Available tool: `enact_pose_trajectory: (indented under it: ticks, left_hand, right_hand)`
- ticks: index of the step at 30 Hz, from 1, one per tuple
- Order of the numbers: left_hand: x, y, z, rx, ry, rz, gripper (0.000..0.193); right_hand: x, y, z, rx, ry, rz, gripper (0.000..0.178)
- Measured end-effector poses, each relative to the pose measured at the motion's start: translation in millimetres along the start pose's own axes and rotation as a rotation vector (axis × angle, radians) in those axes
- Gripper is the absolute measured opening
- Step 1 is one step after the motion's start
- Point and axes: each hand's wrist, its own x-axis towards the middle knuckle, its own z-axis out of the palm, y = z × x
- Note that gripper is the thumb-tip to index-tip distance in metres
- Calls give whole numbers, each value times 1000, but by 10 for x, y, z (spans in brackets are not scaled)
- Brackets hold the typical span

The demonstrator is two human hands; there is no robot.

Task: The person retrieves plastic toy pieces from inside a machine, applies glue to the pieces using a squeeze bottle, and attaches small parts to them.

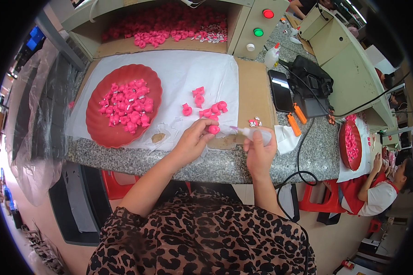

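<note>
Between the fingertips of my left hand [193, 140] is a small pink figurine [213, 129]. My right hand [261, 149] is wrapped round a small translucent glue bottle [251, 133], lying sideways with its thin purplish nozzle pointing left, close to the figurine. Just beyond my left hand, several loose pink figurines [198, 101] are scattered on white paper [174, 78]. A few tiny white-and-red pieces [255, 122] lie on cardboard beyond my right hand. To the left, a red scalloped plate [96, 126] holds a heap of pink figurines [128, 103].
A beige cabinet [243, 32] at the back holds many pink pieces [170, 36]. On the right are a phone [281, 90], orange-handled tools [293, 124], a black bag [309, 78], a white bottle [271, 56] and a black cable [299, 158]. A co-worker [376, 195] sits far right.
</note>
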Motion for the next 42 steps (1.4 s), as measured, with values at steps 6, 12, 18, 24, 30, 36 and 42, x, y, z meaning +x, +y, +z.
enact_pose_trajectory:
  ticks: [6, 12, 18, 24, 30, 36, 42]
  left_hand:
    - [3, -54, 0, -233, 13, -26, 30]
    - [19, -31, 26, -258, 55, -80, 27]
    - [57, 191, 64, -322, 76, -201, 24]
    - [30, 153, 122, -577, 47, -247, 19]
    - [12, 91, 161, -604, 33, -172, 16]
    - [-18, 36, 155, -650, 11, -158, 17]
    - [-35, 61, 166, -605, 10, -168, 23]
  right_hand:
    - [84, -202, -255, 327, 17, 185, 25]
    - [173, -324, -589, -156, 65, -20, 28]
    - [283, -278, -684, -281, 36, 36, 16]
    - [343, -169, -525, -1144, 122, 15, 28]
    - [353, -129, -392, -1373, 156, 123, 31]
    - [331, -42, -422, -1204, 120, -31, 27]
    - [161, -119, -227, -589, 30, 107, 16]
